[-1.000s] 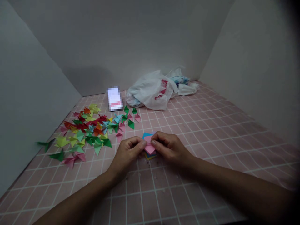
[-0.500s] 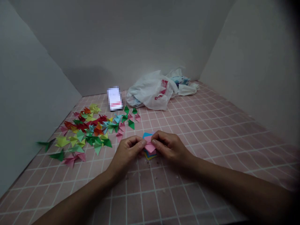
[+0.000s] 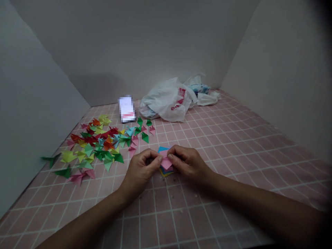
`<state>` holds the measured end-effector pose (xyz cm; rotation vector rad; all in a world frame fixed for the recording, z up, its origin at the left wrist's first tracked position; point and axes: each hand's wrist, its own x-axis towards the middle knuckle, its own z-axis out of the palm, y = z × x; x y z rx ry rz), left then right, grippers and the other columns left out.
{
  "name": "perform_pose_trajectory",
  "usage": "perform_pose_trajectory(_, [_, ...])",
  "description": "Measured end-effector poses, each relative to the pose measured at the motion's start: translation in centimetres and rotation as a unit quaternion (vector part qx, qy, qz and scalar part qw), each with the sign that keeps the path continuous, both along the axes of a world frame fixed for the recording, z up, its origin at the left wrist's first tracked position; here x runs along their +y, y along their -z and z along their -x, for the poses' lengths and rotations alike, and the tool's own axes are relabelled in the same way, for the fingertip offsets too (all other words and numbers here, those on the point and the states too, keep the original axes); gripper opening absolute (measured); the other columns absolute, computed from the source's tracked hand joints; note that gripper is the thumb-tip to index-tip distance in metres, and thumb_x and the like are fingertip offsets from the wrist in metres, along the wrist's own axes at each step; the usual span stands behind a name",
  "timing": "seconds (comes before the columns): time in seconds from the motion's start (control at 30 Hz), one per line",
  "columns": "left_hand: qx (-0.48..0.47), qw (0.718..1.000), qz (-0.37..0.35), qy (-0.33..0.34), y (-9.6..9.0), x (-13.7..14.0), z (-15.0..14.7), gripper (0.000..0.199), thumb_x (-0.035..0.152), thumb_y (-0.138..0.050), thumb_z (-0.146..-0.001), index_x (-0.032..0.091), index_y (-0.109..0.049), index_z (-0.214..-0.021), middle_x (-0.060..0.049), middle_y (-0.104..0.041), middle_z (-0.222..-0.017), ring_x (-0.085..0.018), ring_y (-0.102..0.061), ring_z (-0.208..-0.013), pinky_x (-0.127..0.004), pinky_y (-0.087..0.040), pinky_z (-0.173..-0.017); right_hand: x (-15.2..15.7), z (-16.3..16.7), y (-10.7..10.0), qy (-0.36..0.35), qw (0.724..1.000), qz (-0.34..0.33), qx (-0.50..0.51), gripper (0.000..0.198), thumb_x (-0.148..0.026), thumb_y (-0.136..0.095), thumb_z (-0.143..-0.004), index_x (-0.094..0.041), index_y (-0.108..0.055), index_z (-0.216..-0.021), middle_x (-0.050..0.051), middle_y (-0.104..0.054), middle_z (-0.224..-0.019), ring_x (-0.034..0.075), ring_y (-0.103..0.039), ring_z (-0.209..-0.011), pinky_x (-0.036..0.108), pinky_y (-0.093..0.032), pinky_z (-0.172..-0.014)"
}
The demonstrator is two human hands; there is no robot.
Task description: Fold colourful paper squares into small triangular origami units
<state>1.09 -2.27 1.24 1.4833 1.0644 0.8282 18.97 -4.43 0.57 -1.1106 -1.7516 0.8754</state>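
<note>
Between my two hands is a small folded piece of pink origami paper (image 3: 166, 164). My left hand (image 3: 144, 168) pinches its left side between thumb and forefinger. On the other side, my right hand (image 3: 190, 163) grips the paper with thumb against curled fingers. Just behind and beneath it lies a stack of square paper sheets (image 3: 163, 149), with blue and yellow edges showing. My fingers cover parts of the pink paper, so its folds are only partly visible.
Many folded paper cranes (image 3: 97, 141) in several colours spread over the left of the pink tiled surface (image 3: 225, 148). A lit phone (image 3: 126, 109), its screen blurred, leans behind them. White plastic bags (image 3: 168, 98) lie at the back, near the grey walls (image 3: 160, 41).
My left fingers have shifted very slightly on the pink paper, and its lower flap sits a little differently. Everything else looks the same.
</note>
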Motion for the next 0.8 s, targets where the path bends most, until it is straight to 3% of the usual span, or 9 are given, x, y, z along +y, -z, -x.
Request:
perform_pose_trajectory(0.43, [0.088,0.988,-0.128,-0.007,-0.35,-0.51,-0.03,0.017,0.026,-0.059,-0.083,0.015,-0.063,-0.070,0.000,-0.058,-0.069,-0.012,-0.053,-0.064,-0.024,-0.040,-0.060,-0.02,0.02,0.22,-0.025,0.999,0.030,0.011,0.012,-0.024,-0.056,-0.089,-0.016,-0.057,-0.079,-0.002,-0.055,-0.068,0.010,-0.048,-0.060,0.022,-0.036,-0.055])
perform_pose_trajectory(0.6, [0.103,0.986,-0.127,0.013,-0.78,-0.58,-0.18,0.017,0.025,-0.058,-0.081,0.015,-0.062,-0.068,0.000,-0.057,-0.067,-0.012,-0.052,-0.061,-0.024,-0.038,-0.057,-0.15,-0.14,-0.02,-0.030,0.999,-0.008,-0.029,0.023,-0.024,-0.048,-0.092,-0.017,-0.053,-0.071,-0.002,-0.052,-0.065,0.010,-0.047,-0.059,0.024,-0.034,-0.056])
perform_pose_trajectory(0.8, [0.086,0.990,-0.108,0.000,-0.61,-0.30,-0.04,0.017,0.028,-0.059,-0.080,0.016,-0.061,-0.069,0.001,-0.057,-0.066,-0.012,-0.052,-0.060,-0.024,-0.039,-0.057,0.27,-0.34,-0.05,-0.038,0.997,0.068,0.030,0.026,-0.031,-0.049,-0.093,-0.017,-0.054,-0.072,-0.001,-0.053,-0.064,0.011,-0.049,-0.058,0.023,-0.038,-0.055])
